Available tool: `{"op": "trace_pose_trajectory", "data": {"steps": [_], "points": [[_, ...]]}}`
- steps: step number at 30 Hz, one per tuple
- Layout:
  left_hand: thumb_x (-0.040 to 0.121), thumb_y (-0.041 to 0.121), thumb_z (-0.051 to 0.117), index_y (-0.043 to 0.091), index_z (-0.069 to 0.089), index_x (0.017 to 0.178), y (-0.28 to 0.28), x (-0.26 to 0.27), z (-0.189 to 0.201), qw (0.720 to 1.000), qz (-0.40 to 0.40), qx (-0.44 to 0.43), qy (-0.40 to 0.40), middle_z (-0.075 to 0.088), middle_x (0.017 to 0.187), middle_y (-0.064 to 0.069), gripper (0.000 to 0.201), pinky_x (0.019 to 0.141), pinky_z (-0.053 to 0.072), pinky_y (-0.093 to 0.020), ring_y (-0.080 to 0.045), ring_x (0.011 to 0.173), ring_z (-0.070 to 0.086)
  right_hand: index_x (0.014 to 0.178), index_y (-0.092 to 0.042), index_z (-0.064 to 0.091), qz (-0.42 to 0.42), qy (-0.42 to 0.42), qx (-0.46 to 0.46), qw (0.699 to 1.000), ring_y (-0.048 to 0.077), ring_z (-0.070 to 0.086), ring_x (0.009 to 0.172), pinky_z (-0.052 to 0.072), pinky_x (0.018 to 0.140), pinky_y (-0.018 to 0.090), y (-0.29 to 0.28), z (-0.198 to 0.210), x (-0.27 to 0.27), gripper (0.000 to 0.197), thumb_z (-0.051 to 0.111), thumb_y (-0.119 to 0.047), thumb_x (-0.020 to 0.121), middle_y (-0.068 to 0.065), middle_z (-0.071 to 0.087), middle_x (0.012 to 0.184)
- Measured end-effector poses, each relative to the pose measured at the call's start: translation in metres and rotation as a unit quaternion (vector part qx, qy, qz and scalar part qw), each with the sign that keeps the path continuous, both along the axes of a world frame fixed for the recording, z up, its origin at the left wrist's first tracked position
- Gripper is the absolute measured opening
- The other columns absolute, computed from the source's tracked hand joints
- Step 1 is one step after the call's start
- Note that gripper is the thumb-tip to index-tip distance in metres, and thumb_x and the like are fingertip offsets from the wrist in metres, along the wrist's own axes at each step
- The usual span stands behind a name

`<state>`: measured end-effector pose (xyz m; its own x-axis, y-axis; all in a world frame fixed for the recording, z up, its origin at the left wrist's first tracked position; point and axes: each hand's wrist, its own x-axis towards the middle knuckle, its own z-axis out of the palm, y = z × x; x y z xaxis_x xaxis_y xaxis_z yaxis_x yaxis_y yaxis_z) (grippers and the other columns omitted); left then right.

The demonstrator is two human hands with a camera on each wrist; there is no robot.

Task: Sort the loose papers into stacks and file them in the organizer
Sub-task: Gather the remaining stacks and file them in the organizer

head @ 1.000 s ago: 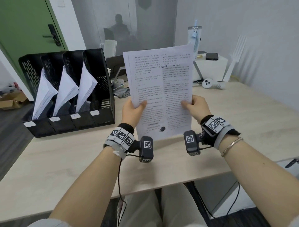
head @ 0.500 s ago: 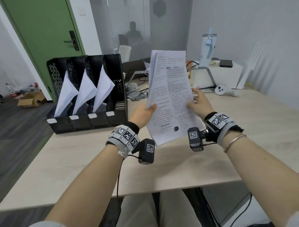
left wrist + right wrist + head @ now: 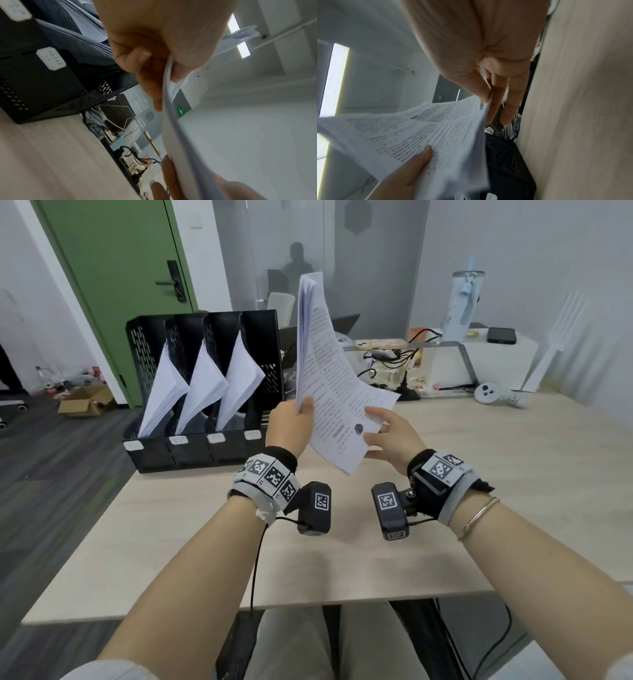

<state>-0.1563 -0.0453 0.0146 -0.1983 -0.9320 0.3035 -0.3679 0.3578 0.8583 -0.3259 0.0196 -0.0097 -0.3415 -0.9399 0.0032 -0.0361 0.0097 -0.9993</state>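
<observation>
A stack of printed papers (image 3: 329, 378) is held upright above the table, turned almost edge-on and bending to the right at its lower part. My left hand (image 3: 301, 409) grips its left edge, thumb in front and fingers curled behind (image 3: 154, 60). My right hand (image 3: 376, 433) pinches the lower right edge lightly between the thumb and straight fingers (image 3: 488, 94). The black organizer (image 3: 260, 337) stands just left of the stack. Three of its slots hold white papers (image 3: 205, 381). No papers show in the rightmost slot.
The light wooden table (image 3: 205, 542) is bare in front of me. Behind the stack lie cables and a laptop. A white box with a phone, a pale bottle (image 3: 460, 306) and a white controller (image 3: 488, 393) sit at the back right. The floor drops off left of the organizer.
The stack has turned from facing me to nearly edge-on and swung left toward the organizer. My right hand has slid down to the lower right edge.
</observation>
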Motion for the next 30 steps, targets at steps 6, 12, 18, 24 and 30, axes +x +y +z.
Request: {"op": "trace_pose_trajectory", "data": {"steps": [6, 12, 18, 24, 30], "points": [[0.095, 0.029, 0.048, 0.009, 0.059, 0.100, 0.004, 0.015, 0.017, 0.998, -0.024, 0.044, 0.034, 0.064, 0.074, -0.003, 0.023, 0.046, 0.050, -0.026, -0.012, 0.041, 0.057, 0.132, -0.013, 0.048, -0.024, 0.013, -0.047, 0.999, 0.025, 0.061, 0.104, 0.056, 0.067, 0.028, -0.012, -0.010, 0.001, 0.055, 0.041, 0.017, 0.087, 0.014, 0.053, 0.131], [0.100, 0.023, 0.040, 0.009, 0.050, 0.108, 0.006, 0.028, 0.031, 0.990, -0.082, 0.103, 0.056, 0.064, 0.077, -0.006, 0.019, 0.034, 0.038, -0.018, -0.010, 0.037, 0.055, 0.129, -0.014, 0.051, -0.022, 0.025, -0.063, 0.997, 0.023, 0.062, 0.100, 0.056, 0.075, 0.032, -0.018, -0.006, 0.004, 0.049, 0.043, 0.014, 0.089, 0.015, 0.058, 0.122], [0.101, 0.022, 0.031, 0.001, 0.050, 0.115, 0.001, 0.033, 0.029, 0.992, -0.053, 0.113, 0.014, 0.064, 0.078, -0.010, 0.031, 0.036, 0.043, -0.019, -0.011, 0.040, 0.060, 0.138, -0.009, 0.045, 0.049, 0.169, 0.020, 0.984, 0.022, 0.050, 0.122, 0.039, 0.099, 0.032, -0.023, 0.011, 0.012, 0.054, 0.064, -0.015, 0.088, 0.011, 0.048, 0.140], [0.102, 0.019, 0.028, -0.003, 0.047, 0.126, -0.001, 0.031, 0.034, 0.994, -0.016, 0.108, 0.005, 0.065, 0.105, -0.024, 0.038, 0.041, 0.049, -0.021, -0.013, 0.045, 0.061, 0.150, -0.021, 0.020, 0.148, 0.469, 0.064, 0.869, 0.026, 0.021, 0.141, 0.021, 0.115, 0.046, -0.019, 0.020, 0.041, 0.101, 0.071, -0.057, 0.071, 0.006, 0.021, 0.153], [0.104, 0.027, 0.027, -0.005, 0.041, 0.131, -0.003, 0.033, 0.042, 0.994, 0.002, 0.104, 0.022, 0.064, 0.101, -0.026, 0.044, 0.038, 0.050, -0.023, -0.015, 0.043, 0.061, 0.150, -0.014, 0.012, 0.164, 0.531, 0.034, 0.831, 0.031, 0.030, 0.136, 0.027, 0.110, 0.051, -0.040, 0.017, 0.073, 0.078, 0.059, -0.031, 0.090, 0.013, 0.030, 0.149]]}}
